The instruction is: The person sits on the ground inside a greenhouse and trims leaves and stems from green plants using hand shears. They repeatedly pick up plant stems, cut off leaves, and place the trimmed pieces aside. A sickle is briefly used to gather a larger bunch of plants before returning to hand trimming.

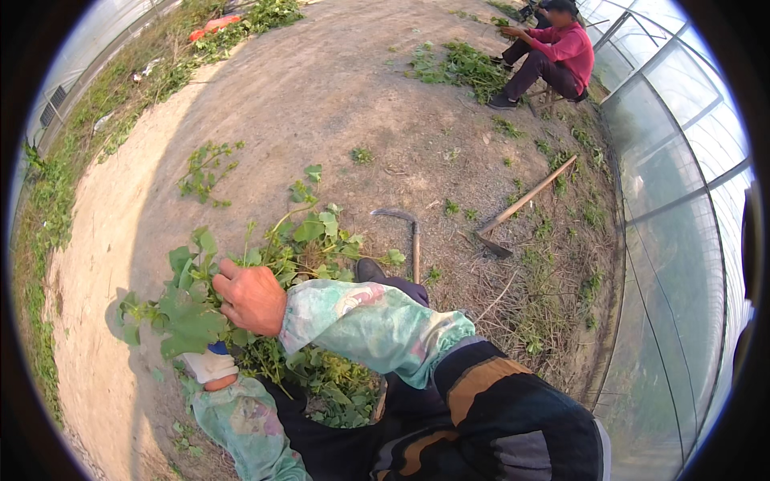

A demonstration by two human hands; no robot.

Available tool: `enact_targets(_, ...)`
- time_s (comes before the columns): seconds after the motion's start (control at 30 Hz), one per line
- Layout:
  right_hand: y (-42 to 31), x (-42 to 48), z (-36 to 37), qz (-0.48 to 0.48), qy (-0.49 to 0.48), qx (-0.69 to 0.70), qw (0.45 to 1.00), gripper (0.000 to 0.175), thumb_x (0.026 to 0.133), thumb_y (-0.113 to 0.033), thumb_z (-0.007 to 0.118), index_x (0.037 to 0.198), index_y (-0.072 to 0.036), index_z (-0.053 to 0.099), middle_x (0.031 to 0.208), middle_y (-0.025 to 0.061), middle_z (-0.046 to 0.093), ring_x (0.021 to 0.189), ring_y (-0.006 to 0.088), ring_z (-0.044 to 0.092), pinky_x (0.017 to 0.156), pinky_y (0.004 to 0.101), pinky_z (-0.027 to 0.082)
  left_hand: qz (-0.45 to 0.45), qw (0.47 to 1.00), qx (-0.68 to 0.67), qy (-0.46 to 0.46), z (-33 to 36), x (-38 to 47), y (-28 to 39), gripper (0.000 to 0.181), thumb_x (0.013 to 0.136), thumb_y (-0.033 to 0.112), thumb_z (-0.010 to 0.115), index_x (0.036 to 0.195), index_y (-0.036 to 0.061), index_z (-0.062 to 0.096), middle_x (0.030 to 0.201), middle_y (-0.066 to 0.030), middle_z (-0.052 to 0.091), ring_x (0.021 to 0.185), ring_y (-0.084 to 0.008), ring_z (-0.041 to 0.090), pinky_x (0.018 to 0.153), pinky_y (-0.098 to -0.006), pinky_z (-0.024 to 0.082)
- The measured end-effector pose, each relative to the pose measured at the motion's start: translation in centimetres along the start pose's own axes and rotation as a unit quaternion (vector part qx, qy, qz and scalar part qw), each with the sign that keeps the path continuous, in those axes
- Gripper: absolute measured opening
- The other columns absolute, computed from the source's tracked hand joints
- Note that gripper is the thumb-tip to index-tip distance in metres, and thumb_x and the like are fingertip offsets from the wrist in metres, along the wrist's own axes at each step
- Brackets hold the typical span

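Observation:
My bare right hand [251, 299] is curled over a bunch of green leafy stems [195, 318], its fingertips hidden among the foliage. My left hand [210, 365], in a white glove with a blue patch, lies just below, against the same bunch. A broad leaf covers its fingers, so its hold is not visible. Patterned green sleeve covers are on both forearms. More cut-looking leafy vines [316, 234] spread on the soil beyond my right hand, beside my dark shoe [369, 270]. Another leafy heap [343, 391] lies between my legs.
A sickle [415, 243] with a wooden handle lies ahead of my foot. To its right rests a hoe [523, 201]. A seated person [562, 57] handles greens beside a leafy pile [463, 66]. Clear plastic greenhouse sheeting [668, 258] borders the right. A loose sprig [207, 171] lies ahead.

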State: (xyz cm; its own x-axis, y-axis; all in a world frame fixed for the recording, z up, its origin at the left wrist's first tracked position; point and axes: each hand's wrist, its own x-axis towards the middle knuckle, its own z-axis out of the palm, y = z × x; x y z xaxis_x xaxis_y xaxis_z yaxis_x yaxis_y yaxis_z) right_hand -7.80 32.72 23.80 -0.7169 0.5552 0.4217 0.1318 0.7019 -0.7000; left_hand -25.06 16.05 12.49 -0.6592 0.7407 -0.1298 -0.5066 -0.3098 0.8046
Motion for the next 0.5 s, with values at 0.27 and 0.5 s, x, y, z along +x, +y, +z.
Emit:
enact_targets(0.27,2.6,2.0,-2.1,0.06,0.156,0.112,0.98,0.009,0.088,-0.007,0.062,0.09,0.002,0.064,0.081,0.0239,0.066,0.073,0.0446,0.064,0.066,0.0476,0.05,0.094,0.993,0.011,-0.074,-2.5,0.8,0.1,0.042,0.107,0.034,0.043,0.139,0.0101,0.054,0.13,-0.009,0.062,0.123,-0.0239,0.056,0.111,-0.047,0.042)
enact_targets(0.5,2.3,1.7,-2.0,0.004,0.085,0.049,0.995,0.007,0.089,-0.002,0.067,0.095,0.001,0.067,0.085,0.0206,0.065,0.072,0.0386,0.066,0.064,0.0432,0.05,0.065,0.917,-0.267,-0.288,-3.1,2.4,1.1,0.046,0.11,0.037,0.038,0.146,0.0099,0.046,0.137,-0.0145,0.057,0.126,-0.0317,0.054,0.108,-0.0505,0.044)
